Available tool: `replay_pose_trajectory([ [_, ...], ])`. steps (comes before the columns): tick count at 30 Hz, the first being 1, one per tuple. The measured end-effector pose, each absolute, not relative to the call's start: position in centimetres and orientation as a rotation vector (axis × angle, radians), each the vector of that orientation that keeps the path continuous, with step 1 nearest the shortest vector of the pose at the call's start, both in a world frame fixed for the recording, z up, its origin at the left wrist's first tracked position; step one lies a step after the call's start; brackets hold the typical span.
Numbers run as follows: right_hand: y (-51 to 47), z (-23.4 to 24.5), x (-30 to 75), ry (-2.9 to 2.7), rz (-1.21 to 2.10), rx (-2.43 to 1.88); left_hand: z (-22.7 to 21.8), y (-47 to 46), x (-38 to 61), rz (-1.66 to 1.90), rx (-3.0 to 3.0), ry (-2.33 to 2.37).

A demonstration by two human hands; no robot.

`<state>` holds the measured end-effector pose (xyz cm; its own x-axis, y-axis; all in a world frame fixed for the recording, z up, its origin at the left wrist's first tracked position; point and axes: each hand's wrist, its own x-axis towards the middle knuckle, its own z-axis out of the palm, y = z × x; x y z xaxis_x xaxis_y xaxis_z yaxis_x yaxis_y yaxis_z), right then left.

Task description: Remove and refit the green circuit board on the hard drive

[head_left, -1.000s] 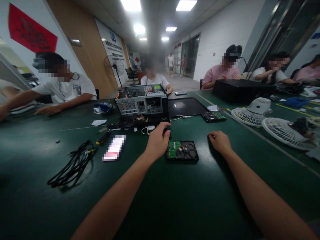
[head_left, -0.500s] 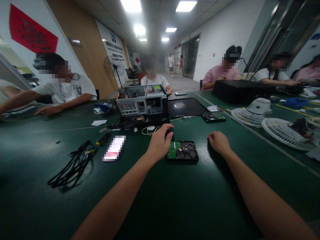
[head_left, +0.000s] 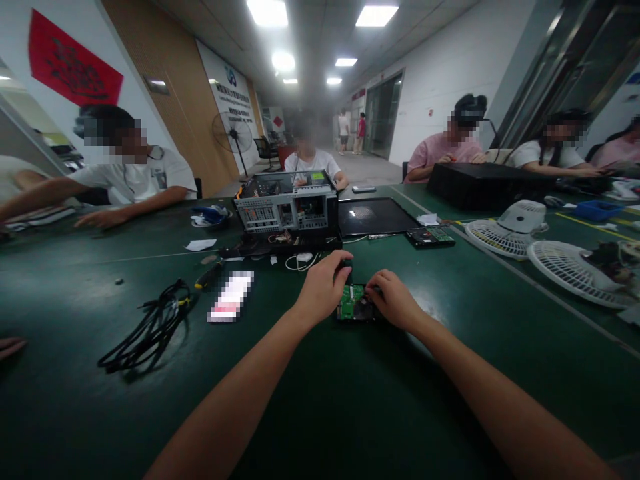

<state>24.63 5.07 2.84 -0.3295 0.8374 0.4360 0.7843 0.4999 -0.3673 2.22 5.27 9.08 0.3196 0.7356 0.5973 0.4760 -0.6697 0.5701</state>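
Note:
A hard drive [head_left: 351, 304] lies circuit-board side up on the green table [head_left: 320, 400], straight in front of me. My left hand [head_left: 320, 288] is closed round a small dark tool [head_left: 345, 269], held upright at the drive's far left corner. My right hand [head_left: 395, 303] lies on top of the drive with its fingers curled over the right part, hiding most of it. Only the green board at the drive's left end shows between the two hands.
Behind the drive stands an open computer case [head_left: 285, 207] beside its black side panel [head_left: 375, 217] and a second drive [head_left: 430, 235]. A cable bundle [head_left: 150, 327], a screwdriver [head_left: 207, 273] and a blurred card [head_left: 230, 297] lie left. White fan grilles [head_left: 575, 267] lie right. People sit around; a fingertip [head_left: 10, 345] shows at the left edge.
My right hand has moved left from the bare table onto the hard drive. My left hand has shifted slightly toward me, still holding the dark tool at the drive's corner.

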Motion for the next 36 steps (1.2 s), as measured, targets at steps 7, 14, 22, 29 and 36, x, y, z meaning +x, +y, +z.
replay_pose_trajectory([
  [7, 6.6, 3.2, 23.2, -2.302, 0.092, -1.326, 9.0, 5.4, 2.2, 1.273, 2.301, 1.099],
  [14, 8.7, 3.0, 20.8, -2.391, -0.017, -1.375, 9.0, 5.4, 2.1, 1.268, 2.281, 1.091],
  [22, 8.9, 3.5, 20.2, -2.474, -0.173, -1.387, 9.2, 5.4, 2.2, 1.283, 2.271, 1.072],
  [29, 9.0, 3.5, 19.9, -2.459, -0.141, -1.378, 9.4, 5.2, 2.1, 1.268, 2.284, 1.095],
  [36, 9.0, 3.9, 20.8, -2.426, -0.068, -1.311, 9.1, 5.4, 2.1, 1.276, 2.289, 1.086],
])
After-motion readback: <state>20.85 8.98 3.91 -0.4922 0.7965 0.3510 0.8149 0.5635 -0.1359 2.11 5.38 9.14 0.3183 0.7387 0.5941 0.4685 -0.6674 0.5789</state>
